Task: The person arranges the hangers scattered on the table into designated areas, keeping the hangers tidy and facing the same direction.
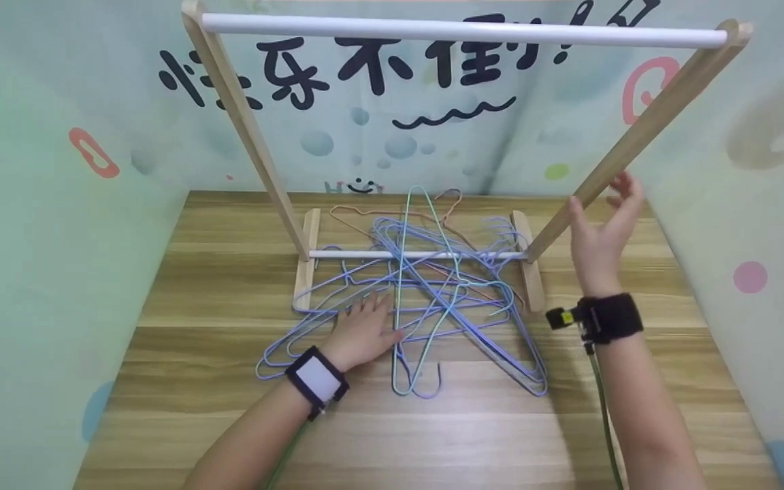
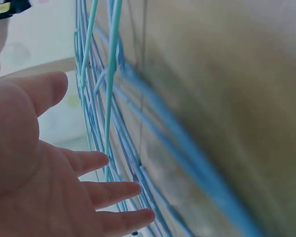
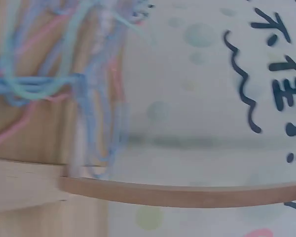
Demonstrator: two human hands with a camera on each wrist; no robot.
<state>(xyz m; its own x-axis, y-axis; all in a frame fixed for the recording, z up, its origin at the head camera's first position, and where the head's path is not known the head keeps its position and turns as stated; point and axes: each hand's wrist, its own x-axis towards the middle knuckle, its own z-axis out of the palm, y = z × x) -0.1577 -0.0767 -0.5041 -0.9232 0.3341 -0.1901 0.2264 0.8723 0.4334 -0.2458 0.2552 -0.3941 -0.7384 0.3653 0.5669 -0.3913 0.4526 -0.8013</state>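
A tangled pile of blue hangers [image 1: 474, 330] lies on the wooden floor, over the low bar of a small clothes rack. On top is a mint-green hanger [image 1: 397, 292], its long side running front to back. My left hand [image 1: 363, 333] reaches over the pile's left part with fingers extended; in the left wrist view its fingertips [image 2: 145, 215] are right at the blue wires. My right hand [image 1: 603, 238] is raised beside the rack's right wooden post [image 1: 637, 136], thumb and fingers spread and overlapping it. The right wrist view shows the post without the hand.
Pinkish-orange hangers [image 1: 365, 210] lie at the back of the pile. The rack's white top bar [image 1: 433, 28] spans above, with a left post [image 1: 249, 129] and wooden feet [image 1: 303, 282]. Printed walls [image 1: 38, 238] enclose the wooden surface [image 1: 181, 381] at the back and sides.
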